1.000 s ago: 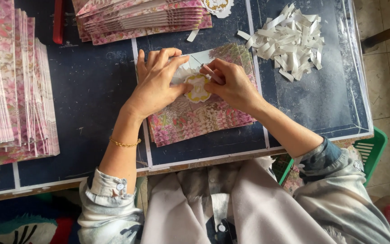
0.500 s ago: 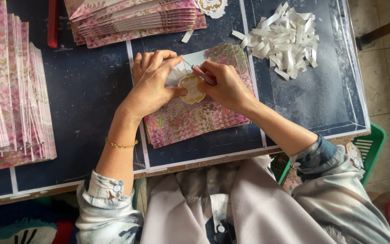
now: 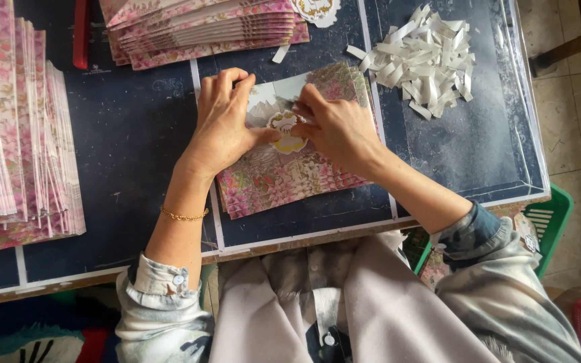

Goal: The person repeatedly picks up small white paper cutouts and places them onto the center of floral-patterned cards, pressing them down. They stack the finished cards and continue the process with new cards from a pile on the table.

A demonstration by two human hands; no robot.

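Pressing down on a floral envelope (image 3: 284, 178) that lies on top of a small fanned pile in the middle of the dark table (image 3: 136, 141). Left hand (image 3: 222, 128) laid flat on the left part of the envelope, fingers close together and bent at the upper edge of the pale flap, thumb stretched to the right until it touches a round gold-and-white sticker (image 3: 286, 124). Right hand (image 3: 337, 131) just beside, fingers curled, fingertips pinching or pushing the right edge of the same sticker; cannot tell exactly which, because the fingers cover the contact. Both hands meeting at the sticker, almost touching each other. Thin gold bracelet (image 3: 184, 216) on the left wrist.

Lying near the far right of the table, well apart from the hands, a heap of white paper strips (image 3: 425, 60). Stacked at the far edge, above the hands, more pink floral envelopes (image 3: 203, 30) in a fanned stack. Standing in a long dense row at the left side, another big stack of envelopes (image 3: 15, 134). Showing under the table at the right, a green plastic basket (image 3: 546, 222).
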